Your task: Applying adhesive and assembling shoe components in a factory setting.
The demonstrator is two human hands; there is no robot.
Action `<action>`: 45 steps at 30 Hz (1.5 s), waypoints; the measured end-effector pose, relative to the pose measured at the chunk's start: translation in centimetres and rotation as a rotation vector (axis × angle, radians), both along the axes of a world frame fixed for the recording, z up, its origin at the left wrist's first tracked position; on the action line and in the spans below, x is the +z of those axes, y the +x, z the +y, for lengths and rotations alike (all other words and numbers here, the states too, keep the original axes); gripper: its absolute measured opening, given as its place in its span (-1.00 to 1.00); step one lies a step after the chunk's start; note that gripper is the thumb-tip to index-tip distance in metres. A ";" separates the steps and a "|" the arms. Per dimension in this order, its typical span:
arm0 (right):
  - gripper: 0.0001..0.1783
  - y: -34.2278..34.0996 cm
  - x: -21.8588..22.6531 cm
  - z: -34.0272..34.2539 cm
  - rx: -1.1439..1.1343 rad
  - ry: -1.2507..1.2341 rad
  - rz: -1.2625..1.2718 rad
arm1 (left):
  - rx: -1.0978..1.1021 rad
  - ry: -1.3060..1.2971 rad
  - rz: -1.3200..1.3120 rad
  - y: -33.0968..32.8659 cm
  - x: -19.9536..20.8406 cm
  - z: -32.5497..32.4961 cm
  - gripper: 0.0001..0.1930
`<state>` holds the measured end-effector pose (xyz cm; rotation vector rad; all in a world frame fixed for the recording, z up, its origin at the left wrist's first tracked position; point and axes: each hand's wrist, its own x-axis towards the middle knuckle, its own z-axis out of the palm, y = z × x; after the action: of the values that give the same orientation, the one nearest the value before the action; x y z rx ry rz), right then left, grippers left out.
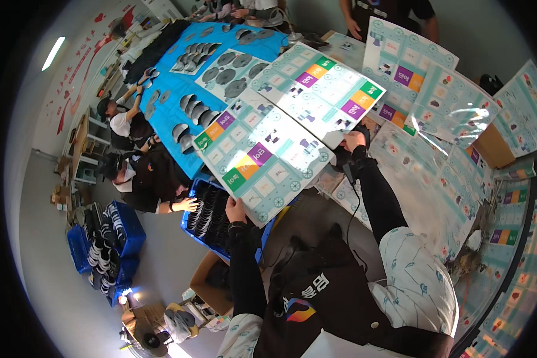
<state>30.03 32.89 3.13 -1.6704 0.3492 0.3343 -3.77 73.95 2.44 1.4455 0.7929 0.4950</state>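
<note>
A large glossy printed sheet [268, 164], teal and white with coloured blocks, slants across the middle in front of me. My left hand [235, 210] is closed on its near left edge, thumb on top. Against it, farther right, lies a second printed sheet [316, 83] of the same pattern, a dark seam between them. My right hand [355, 141] has its fingers curled at that sheet's near corner. Just below this hand is a black object with a cord [349, 174], partly hidden; whether the hand touches it I cannot tell.
Beyond the sheets, a blue-covered table [173, 113] bears grey curved pieces. Dark curved parts fill a blue crate [188, 224] beside my left arm. More printed sheets [453, 104] lean at right. Co-workers [140, 179] work along the left; another person [391, 15] stands opposite.
</note>
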 end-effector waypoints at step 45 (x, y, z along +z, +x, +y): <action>-0.90 -8.8 -0.2 0.3 0.726 -0.734 -1.206 | 0.147 -0.630 -0.072 -22.3 5.7 -6.4 -0.69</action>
<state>21.21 33.22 2.93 -2.3380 -1.1813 -0.3677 -26.06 67.58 8.17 0.7880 0.8995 0.3593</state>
